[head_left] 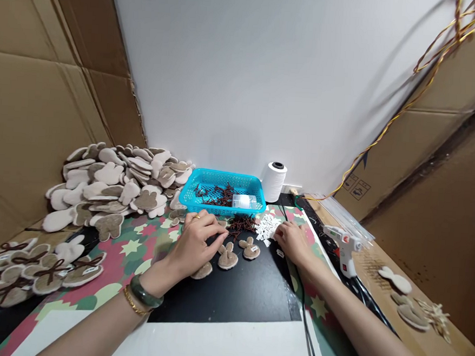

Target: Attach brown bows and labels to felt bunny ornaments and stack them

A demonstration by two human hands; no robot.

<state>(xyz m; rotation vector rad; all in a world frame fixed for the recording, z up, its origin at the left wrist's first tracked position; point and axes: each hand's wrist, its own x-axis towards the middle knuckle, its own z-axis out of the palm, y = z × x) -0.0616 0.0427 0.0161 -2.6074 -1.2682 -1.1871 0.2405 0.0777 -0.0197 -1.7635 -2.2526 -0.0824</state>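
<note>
Black mat [246, 292], right hand [294, 241] by tags [267, 226]

A plain white wall [269, 66] stood behind the fingers [209, 233]. Big brown cardboard sheets [35, 104] leaned up to the left of the fingers, and more cardboard [446, 160] rose to the right. A cloth with stars [143, 247] lay spread under them.

The table [108, 277] bears a black mat [246, 292], blue basket [219, 208], thread spool [273, 181], glue gun [344, 248] and felt rabbits [115, 183].
</note>
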